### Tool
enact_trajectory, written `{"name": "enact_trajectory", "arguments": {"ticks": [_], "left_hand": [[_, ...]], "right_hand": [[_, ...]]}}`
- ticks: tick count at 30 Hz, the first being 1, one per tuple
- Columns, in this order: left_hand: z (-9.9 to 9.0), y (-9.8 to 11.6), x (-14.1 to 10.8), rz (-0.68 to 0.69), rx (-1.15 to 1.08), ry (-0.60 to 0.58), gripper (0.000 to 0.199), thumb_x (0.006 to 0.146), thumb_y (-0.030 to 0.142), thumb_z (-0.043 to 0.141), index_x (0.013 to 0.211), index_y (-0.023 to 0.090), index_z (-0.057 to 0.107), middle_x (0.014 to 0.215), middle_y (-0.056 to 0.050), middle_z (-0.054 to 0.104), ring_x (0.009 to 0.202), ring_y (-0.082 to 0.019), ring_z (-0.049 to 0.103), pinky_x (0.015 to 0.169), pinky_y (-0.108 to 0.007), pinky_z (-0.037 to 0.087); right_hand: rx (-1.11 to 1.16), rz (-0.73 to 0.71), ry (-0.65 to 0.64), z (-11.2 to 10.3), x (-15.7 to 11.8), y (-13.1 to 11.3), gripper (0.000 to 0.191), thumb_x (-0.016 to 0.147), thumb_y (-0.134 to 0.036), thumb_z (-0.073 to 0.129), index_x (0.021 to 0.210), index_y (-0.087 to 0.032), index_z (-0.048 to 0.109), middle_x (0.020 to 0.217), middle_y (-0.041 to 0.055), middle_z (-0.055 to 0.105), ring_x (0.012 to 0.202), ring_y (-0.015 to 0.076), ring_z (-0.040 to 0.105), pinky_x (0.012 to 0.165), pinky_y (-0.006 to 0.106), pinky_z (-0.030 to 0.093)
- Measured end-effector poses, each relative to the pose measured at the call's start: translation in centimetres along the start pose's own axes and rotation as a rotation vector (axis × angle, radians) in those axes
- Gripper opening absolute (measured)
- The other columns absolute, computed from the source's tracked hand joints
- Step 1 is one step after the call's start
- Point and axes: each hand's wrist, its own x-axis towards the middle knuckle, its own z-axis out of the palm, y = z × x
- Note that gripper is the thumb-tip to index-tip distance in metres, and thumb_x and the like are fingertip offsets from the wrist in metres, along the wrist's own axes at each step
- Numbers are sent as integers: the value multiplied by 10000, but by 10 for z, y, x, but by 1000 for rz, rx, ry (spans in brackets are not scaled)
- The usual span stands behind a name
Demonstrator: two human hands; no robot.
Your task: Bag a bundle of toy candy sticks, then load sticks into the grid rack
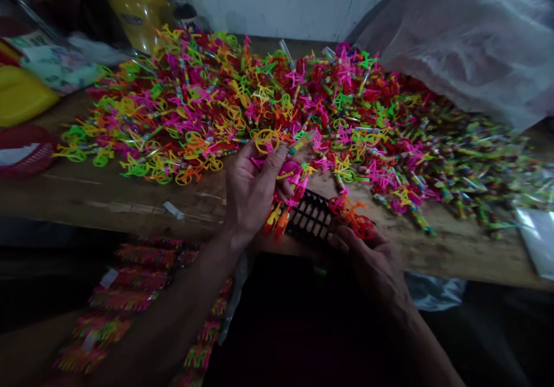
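Note:
My left hand (253,188) is closed on several small plastic toys, with a yellow wheel-shaped piece (266,140) by its thumb and pink pieces (292,176) below. My right hand (367,248) is closed at the right end of a black slotted rack (310,217), around an orange and red toy (357,220). Yellow and orange toy ends (277,220) stand at the rack's left end. The right fingertips are partly hidden in shadow. Beyond both hands lies a long heap of bright plastic toys (229,104).
The heap covers much of the wooden table (125,202). Clear plastic sheeting (467,47) hangs at back right. A red basket (30,150) and yellow containers (134,6) are on the left. Packed rows of toys (125,297) lie below the table's front edge.

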Motion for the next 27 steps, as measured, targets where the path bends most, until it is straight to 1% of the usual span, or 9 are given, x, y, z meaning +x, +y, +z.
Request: {"name": "enact_trajectory", "arguments": {"ticks": [4,6,8,9,12,15,20,24,27], "left_hand": [[1,-2,-1,33,8,11,197,833,380,604,915,210,549,792,5,690,411,-75,560,346,-182,400],[1,-2,-1,36,19,3,193,834,376,602,915,209,549,786,5,688,407,-77,557,350,-189,410],[1,1,-1,29,24,-22,185,838,366,598,923,208,553,795,-2,689,409,-80,559,361,-196,426],[0,3,0,22,25,-38,181,838,359,599,925,207,556,805,-7,689,413,-80,560,365,-197,429],[0,11,1,-5,26,-66,176,831,346,611,928,208,562,849,-18,691,430,-83,571,375,-194,428],[1,12,1,-24,29,-38,171,837,336,605,951,217,558,862,-13,691,463,-91,598,397,-183,434],[0,1,0,10,-4,47,145,860,318,580,959,217,548,854,-12,691,481,-92,609,409,-171,438],[-1,-6,1,33,-22,50,173,870,344,567,988,221,542,870,-13,693,462,-79,596,402,-166,449],[-2,-8,3,29,-35,44,189,867,358,572,991,220,540,860,-12,695,461,-78,596,397,-162,454]], "right_hand": [[75,16,-6,-4,-5,5,298,683,-398,753,900,-208,677,833,21,666,706,147,608,628,247,501],[59,-12,4,-3,-8,7,268,682,-377,756,865,-198,675,777,10,652,658,129,590,594,229,485],[28,-94,9,-1,-10,8,249,685,-346,754,864,-197,667,736,-1,636,613,119,572,557,220,469],[1,-154,6,2,-11,9,241,694,-327,745,881,-201,660,749,-1,637,616,121,573,559,224,471],[-189,-352,-27,10,-10,13,223,755,-264,673,969,-212,632,868,20,647,723,151,600,654,268,496],[-404,-495,-17,20,-4,18,218,801,-225,593,1018,-212,611,916,33,649,792,172,608,719,298,493],[-500,-577,52,39,4,23,188,833,-229,562,1012,-217,615,911,27,669,788,168,619,709,288,480],[-541,-678,60,49,8,28,150,840,-214,558,983,-215,605,884,21,656,782,167,600,731,318,462],[-577,-748,57,50,10,33,154,837,-184,557,987,-210,585,882,25,641,797,170,584,737,331,449]]}}
